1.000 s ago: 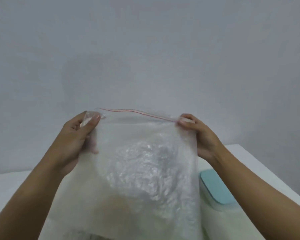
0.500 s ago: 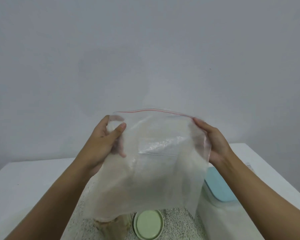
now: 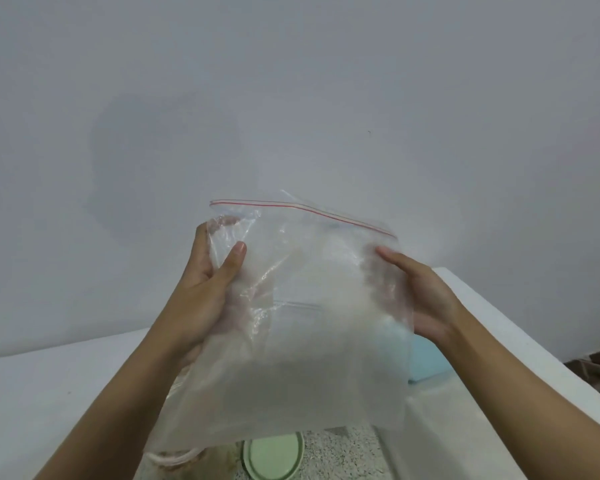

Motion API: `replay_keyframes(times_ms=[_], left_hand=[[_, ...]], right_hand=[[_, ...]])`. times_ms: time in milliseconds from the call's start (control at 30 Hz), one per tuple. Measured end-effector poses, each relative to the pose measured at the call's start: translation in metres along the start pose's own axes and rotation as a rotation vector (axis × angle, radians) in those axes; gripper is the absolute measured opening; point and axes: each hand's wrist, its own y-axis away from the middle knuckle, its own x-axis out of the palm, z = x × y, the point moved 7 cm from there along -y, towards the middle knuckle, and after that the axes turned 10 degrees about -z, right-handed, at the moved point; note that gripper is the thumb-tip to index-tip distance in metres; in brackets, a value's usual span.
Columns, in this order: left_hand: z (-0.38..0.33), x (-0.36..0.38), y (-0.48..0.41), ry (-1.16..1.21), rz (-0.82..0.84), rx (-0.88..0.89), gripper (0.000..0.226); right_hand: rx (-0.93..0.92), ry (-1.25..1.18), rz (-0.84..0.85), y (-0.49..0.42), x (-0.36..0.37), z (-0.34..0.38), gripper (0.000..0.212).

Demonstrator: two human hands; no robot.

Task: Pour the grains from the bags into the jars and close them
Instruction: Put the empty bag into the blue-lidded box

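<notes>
Two grips hold one clear zip bag [image 3: 309,323] up above the white tabletop [image 3: 49,393]! The left grip [image 3: 201,289] clamps the bag's nine o'clock edge, thumb in front; the right grip [image 3: 426,299] pinches the three o'clock edge. A green lid [image 3: 272,457] sits below at six o'clock, a blue lid [image 3: 426,362] at four.

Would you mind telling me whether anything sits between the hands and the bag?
Nothing visible does: the left hand grips the bag at its left edge, and the right hand holds its right side.
</notes>
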Motion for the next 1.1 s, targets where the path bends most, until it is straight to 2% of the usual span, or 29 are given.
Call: replay_keyframes(times_ms=[67, 200, 433, 600, 700, 733, 800, 900, 967, 1100], left_hand=[[-0.004, 0.015, 0.002, 0.002, 0.034, 0.007, 0.028], [0.0, 0.058, 0.012, -0.047, 0.027, -0.004, 0.032], [0.039, 0.14, 0.052, -0.206, -0.069, -0.031, 0.038], [0.08, 0.188, 0.087, -0.211, -0.087, -0.163, 0.039], [0.101, 0.196, 0.093, -0.18, -0.115, -0.241, 0.021], [0.11, 0.195, 0.092, -0.142, -0.135, -0.274, 0.027], [0.132, 0.189, 0.088, 0.009, -0.229, -0.406, 0.043], [0.162, 0.185, 0.092, 0.154, -0.321, -0.645, 0.035], [0.176, 0.187, 0.096, 0.093, -0.26, -0.717, 0.032], [0.186, 0.192, 0.09, -0.143, -0.175, -0.703, 0.015]], right_hand=[[-0.063, 0.114, -0.065, -0.003, -0.015, 0.008, 0.029], [-0.162, 0.235, -0.126, -0.003, -0.063, 0.033, 0.018], [-0.202, 0.456, -0.193, 0.003, -0.166, 0.06, 0.027], [-0.162, 0.565, -0.239, 0.0, -0.221, 0.054, 0.023], [-0.186, 0.635, -0.253, -0.005, -0.24, 0.048, 0.017], [-0.197, 0.648, -0.244, -0.007, -0.246, 0.046, 0.015], [-0.197, 0.64, -0.21, -0.012, -0.256, 0.038, 0.012], [-0.178, 0.629, -0.199, -0.019, -0.271, 0.03, 0.007], [-0.173, 0.625, -0.197, -0.023, -0.278, 0.026, 0.006], [-0.148, 0.613, -0.21, -0.03, -0.284, 0.02, 0.009]])
